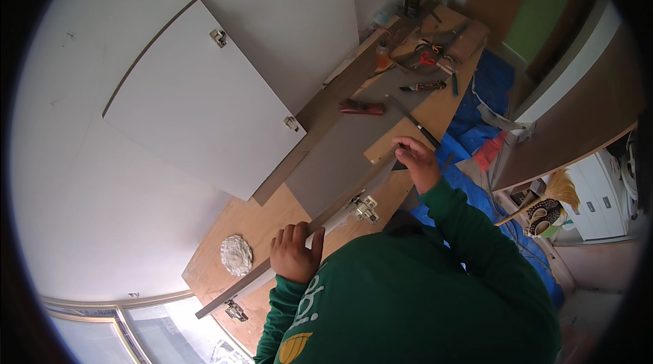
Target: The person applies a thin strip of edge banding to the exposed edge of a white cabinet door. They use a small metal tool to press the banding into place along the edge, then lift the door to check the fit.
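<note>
A cabinet door stands on its long side close to my body, its narrow brown edge facing up. One metal hinge sits on it near the middle and another hinge near its left end. My left hand is wrapped over the top edge, between the two hinges. At the far right end, my right hand is closed, thumb and forefinger pinching the door's corner. Most of the door's face is hidden by my arms and body. A round white cloth pad lies beyond my left hand.
A second white door with two hinges leans on the wall. On the plywood-topped bench lie a red hand plane, a black-handled file, a utility knife and red-handled scissors. Blue tarp covers the floor at right.
</note>
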A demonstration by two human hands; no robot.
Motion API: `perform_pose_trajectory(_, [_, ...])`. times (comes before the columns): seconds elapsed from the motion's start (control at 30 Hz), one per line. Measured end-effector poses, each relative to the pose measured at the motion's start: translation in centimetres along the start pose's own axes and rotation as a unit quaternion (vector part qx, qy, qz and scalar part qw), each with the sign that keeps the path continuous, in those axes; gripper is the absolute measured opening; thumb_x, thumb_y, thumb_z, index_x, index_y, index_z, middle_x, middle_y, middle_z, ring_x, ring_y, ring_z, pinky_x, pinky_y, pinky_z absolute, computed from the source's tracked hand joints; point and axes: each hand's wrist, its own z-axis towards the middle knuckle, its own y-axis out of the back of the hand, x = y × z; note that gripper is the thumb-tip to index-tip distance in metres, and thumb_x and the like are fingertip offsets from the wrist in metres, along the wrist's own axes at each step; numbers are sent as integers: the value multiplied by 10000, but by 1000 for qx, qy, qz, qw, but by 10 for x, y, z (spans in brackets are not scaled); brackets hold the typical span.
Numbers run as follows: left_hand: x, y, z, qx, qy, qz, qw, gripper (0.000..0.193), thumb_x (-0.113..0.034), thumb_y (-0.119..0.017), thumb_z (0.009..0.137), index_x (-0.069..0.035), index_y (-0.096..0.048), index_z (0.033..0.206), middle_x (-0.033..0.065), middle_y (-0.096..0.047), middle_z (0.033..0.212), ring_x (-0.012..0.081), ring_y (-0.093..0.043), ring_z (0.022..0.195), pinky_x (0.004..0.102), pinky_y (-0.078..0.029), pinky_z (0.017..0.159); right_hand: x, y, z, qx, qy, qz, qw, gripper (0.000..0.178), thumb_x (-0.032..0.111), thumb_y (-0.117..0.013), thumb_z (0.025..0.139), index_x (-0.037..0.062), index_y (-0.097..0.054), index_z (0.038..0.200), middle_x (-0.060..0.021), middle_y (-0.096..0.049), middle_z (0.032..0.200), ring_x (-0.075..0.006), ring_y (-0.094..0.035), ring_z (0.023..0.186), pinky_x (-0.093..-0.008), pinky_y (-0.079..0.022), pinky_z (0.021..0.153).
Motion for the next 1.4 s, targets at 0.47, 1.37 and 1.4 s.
perform_pose_trajectory(0.47, [-3,-2,-2,-9,3,14,1000,271,-352,-812,923,-113,-704,990,47,-685,855,301,-689,795,451,-502,720,4,13,6,45,-85,149,984,287,183,-598,1063,51,-691,1299,-56,-711,1303,-178,-661,1156,-373,-476,1088])
perform_pose_trajectory(1.37, [1,-6,5,30,13,14,999,337,-388,-855,899,-102,-684,949,86,-690,823,342,-701,743,473,-526,629,-38,5,11,124,-3,-6,992,742,623,-270,1177,31,-561,1515,-128,-643,1440,-237,-596,1338,-400,-435,1183])
perform_pose_trajectory(1.4, [2,-6,5,40,17,8,999,347,-396,-857,899,-97,-685,944,94,-695,811,352,-705,729,480,-529,620,-42,6,11,127,2,-32,991,727,613,-286,1179,32,-553,1524,-127,-639,1446,-231,-592,1341,-394,-433,1184])
